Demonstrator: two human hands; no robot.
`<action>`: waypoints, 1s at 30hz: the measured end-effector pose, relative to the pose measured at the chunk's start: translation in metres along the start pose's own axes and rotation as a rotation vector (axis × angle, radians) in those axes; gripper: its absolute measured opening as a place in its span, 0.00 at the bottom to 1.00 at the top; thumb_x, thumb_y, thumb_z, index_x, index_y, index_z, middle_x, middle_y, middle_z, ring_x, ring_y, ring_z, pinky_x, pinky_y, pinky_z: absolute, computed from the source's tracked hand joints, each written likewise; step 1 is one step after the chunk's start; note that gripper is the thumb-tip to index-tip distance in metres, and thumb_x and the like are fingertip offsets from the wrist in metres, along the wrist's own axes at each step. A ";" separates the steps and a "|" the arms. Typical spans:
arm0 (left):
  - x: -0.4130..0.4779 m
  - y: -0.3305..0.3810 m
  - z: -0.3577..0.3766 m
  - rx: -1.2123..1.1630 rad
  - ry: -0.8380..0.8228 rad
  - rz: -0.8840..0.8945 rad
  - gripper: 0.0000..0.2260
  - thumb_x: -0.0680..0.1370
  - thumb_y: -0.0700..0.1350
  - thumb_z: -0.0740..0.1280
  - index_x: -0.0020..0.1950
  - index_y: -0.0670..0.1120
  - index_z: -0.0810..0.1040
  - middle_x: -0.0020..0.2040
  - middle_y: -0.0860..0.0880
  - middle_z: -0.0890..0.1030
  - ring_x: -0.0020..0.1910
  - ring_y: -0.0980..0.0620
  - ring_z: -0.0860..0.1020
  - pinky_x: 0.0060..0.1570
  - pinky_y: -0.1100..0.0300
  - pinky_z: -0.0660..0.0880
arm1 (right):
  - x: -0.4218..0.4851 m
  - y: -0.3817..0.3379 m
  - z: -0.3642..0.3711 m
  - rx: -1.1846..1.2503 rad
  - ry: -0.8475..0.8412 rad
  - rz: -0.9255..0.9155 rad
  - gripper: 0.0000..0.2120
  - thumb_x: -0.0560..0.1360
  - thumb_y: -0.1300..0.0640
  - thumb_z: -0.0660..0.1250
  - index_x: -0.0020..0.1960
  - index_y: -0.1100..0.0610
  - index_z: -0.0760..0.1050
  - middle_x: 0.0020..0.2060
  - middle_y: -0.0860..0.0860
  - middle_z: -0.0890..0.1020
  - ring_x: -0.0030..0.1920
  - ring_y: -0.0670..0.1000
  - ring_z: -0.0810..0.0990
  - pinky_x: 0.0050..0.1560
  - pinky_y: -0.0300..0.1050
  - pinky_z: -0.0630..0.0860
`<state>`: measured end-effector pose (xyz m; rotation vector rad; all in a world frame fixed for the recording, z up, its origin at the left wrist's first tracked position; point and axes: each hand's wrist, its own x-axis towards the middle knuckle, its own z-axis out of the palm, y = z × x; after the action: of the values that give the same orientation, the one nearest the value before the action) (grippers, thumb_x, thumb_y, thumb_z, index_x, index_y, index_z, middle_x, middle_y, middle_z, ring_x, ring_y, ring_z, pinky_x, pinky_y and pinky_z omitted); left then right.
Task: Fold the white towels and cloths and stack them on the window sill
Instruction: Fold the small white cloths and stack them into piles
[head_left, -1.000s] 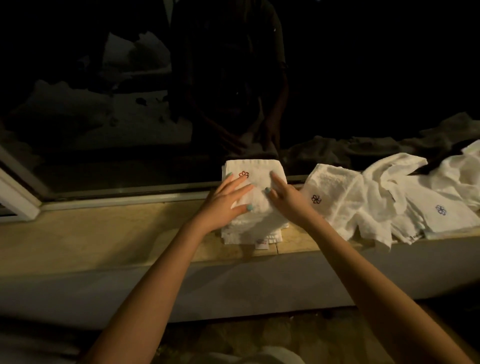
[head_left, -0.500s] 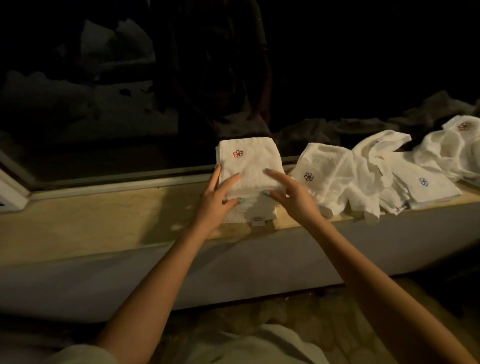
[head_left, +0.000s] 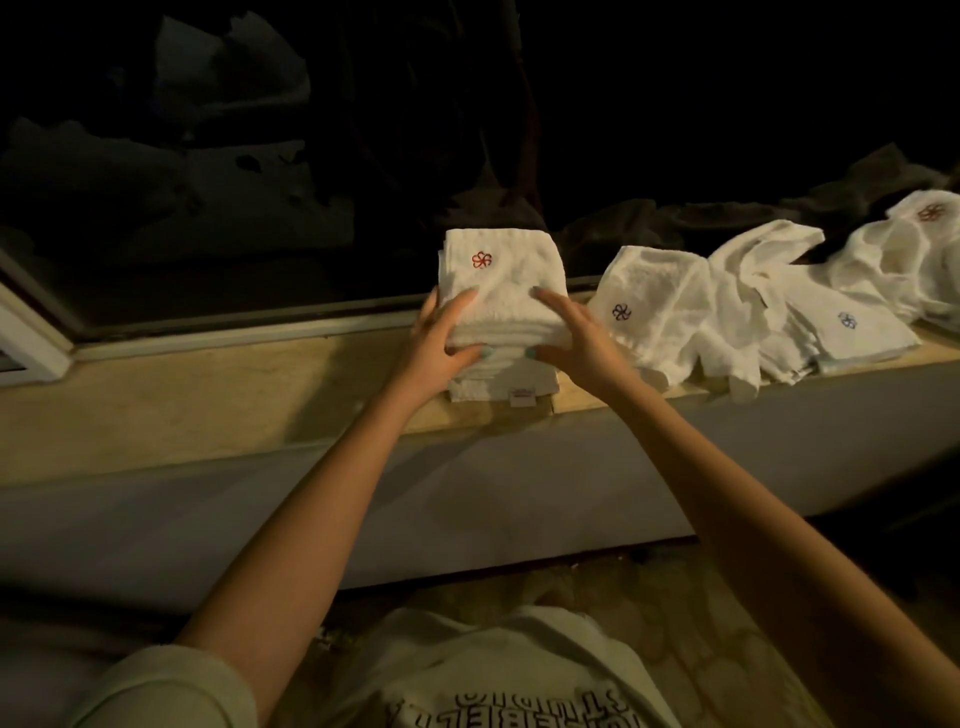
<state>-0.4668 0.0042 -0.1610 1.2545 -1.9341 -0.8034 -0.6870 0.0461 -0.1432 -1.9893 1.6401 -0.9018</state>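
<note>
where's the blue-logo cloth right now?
Head view, right side: the blue-logo cloth lies folded on the window sill, right of the dark-logo cloth and rumpled cloths, far right of the stack that the left hand and right hand grip.

Tan window sill (head_left: 208, 395) with a folded towel stack (head_left: 501, 291) and loose white cloths (head_left: 737, 312) just to its right
</note>
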 end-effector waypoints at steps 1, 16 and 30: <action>-0.004 0.000 0.004 -0.054 -0.032 -0.029 0.38 0.72 0.41 0.75 0.75 0.61 0.61 0.75 0.44 0.61 0.69 0.50 0.68 0.62 0.54 0.74 | 0.000 -0.002 0.000 0.011 -0.011 0.004 0.34 0.73 0.58 0.72 0.75 0.48 0.60 0.71 0.56 0.68 0.65 0.56 0.70 0.60 0.54 0.74; -0.024 0.035 0.012 -0.314 0.159 -0.128 0.40 0.74 0.29 0.68 0.78 0.47 0.51 0.73 0.44 0.63 0.67 0.55 0.67 0.55 0.73 0.72 | 0.005 -0.004 -0.007 0.054 -0.065 0.007 0.39 0.72 0.60 0.73 0.76 0.50 0.56 0.71 0.55 0.68 0.66 0.58 0.71 0.62 0.56 0.74; -0.039 0.028 0.025 -0.564 0.179 -0.611 0.29 0.74 0.47 0.73 0.70 0.39 0.66 0.57 0.47 0.78 0.54 0.46 0.78 0.55 0.54 0.76 | 0.010 -0.001 -0.023 0.563 -0.214 0.255 0.27 0.80 0.41 0.55 0.75 0.49 0.55 0.69 0.51 0.68 0.65 0.53 0.71 0.61 0.56 0.74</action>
<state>-0.4900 0.0532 -0.1614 1.4884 -1.0549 -1.3674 -0.7014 0.0386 -0.1238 -1.4057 1.2988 -0.8928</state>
